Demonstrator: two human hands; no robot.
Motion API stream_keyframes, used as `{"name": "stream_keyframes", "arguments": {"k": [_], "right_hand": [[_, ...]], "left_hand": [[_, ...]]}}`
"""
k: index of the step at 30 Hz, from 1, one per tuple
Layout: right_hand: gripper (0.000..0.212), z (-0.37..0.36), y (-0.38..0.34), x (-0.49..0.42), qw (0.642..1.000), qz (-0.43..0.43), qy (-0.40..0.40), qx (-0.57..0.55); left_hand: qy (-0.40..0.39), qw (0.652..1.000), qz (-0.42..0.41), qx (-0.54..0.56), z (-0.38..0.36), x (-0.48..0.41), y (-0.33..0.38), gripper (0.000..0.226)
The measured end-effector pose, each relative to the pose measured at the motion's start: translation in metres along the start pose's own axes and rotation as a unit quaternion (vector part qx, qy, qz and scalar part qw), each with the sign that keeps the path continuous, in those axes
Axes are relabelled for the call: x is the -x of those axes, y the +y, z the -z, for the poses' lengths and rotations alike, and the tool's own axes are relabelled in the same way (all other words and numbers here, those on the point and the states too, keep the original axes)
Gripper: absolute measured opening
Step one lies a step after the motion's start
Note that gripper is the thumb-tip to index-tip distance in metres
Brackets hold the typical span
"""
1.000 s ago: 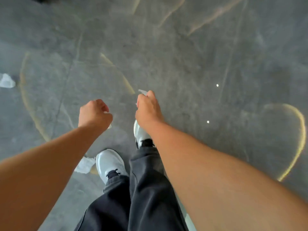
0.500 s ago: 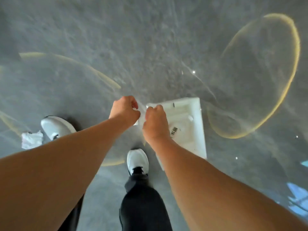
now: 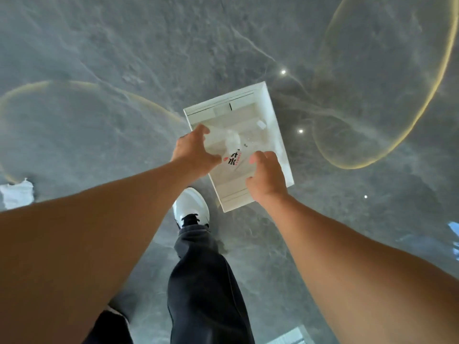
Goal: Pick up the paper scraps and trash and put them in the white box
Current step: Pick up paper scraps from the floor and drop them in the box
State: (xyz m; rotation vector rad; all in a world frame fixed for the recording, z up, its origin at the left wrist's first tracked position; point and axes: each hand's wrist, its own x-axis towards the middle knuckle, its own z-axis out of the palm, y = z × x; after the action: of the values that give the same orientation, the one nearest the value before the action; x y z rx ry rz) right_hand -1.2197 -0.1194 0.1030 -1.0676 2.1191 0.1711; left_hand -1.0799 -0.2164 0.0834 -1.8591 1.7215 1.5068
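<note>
1. The left hand [image 3: 192, 152] is reaching over the near-left part of the white box [image 3: 274, 115], its fingers spread apart and gripping nothing.
2. The right hand [image 3: 267, 178] is hovering over the near-right part of the box, its fingers loosely curled and parted; nothing is showing in its grasp, though the palm is turned away from view.
3. A pale, blurred scrap [image 3: 232, 141] is appearing between the two hands, over the inside of the box and apart from both sets of fingers; whether it is in the air or already lying on the box floor cannot be told.
4. A piece with black characters and a red mark [image 3: 233, 160] is lying inside the box, just below that scrap and between the hands.
5. A small white bit [image 3: 261, 124] is resting in the box near its far-right wall.
6. The box is sitting open on the grey floor [image 3: 124, 58], tilted relative to the person, with its near corners partly covered by the two hands.
7. A crumpled white paper [image 3: 16, 196] is lying on the floor at the far left, well apart from the box and cut off by the frame edge.
8. A white shoe [image 3: 190, 206] is standing just beside the near-left edge of the box, under a dark trouser leg [image 3: 203, 281].
9. Both forearms are running out of the bottom of the view.
</note>
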Motion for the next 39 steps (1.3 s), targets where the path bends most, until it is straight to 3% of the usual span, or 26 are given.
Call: {"name": "stream_keyframes", "arguments": {"k": [3, 7, 14, 20, 25, 31, 35, 39], "right_hand": [[0.029, -0.012, -0.022, 0.013, 0.999, -0.023, -0.019, 0.022], [0.028, -0.026, -0.087, 0.028, 0.993, 0.051, -0.058, 0.086], [0.022, -0.088, -0.251, 0.072, 0.953, 0.178, -0.109, 0.218], [0.024, -0.206, -0.387, 0.136, 0.91, 0.26, -0.161, 0.281], [0.038, -0.301, -0.457, 0.177, 0.894, 0.302, -0.152, 0.293], [0.045, -0.397, -0.488, 0.132, 0.88, 0.334, -0.106, 0.322], [0.057, -0.443, -0.463, 0.079, 0.866, 0.34, -0.077, 0.358], [0.039, -0.467, -0.406, 0.05, 0.857, 0.399, -0.006, 0.325]], "left_hand": [[0.005, 1.0, 0.027, -0.016, 0.039, 0.013, -0.048, 0.035], [0.03, 0.993, 0.108, -0.019, 0.106, 0.046, -0.133, 0.02], [0.08, 0.973, 0.205, 0.074, 0.168, 0.146, -0.304, 0.016], [0.083, 0.956, 0.25, 0.126, 0.185, 0.243, -0.448, 0.022], [0.103, 0.941, 0.289, 0.142, 0.186, 0.277, -0.547, 0.031], [0.187, 0.937, 0.272, 0.113, 0.165, 0.203, -0.616, 0.059], [0.257, 0.929, 0.25, 0.096, 0.143, 0.133, -0.645, 0.069], [0.27, 0.933, 0.24, 0.01, 0.114, 0.094, -0.664, 0.063]]}}
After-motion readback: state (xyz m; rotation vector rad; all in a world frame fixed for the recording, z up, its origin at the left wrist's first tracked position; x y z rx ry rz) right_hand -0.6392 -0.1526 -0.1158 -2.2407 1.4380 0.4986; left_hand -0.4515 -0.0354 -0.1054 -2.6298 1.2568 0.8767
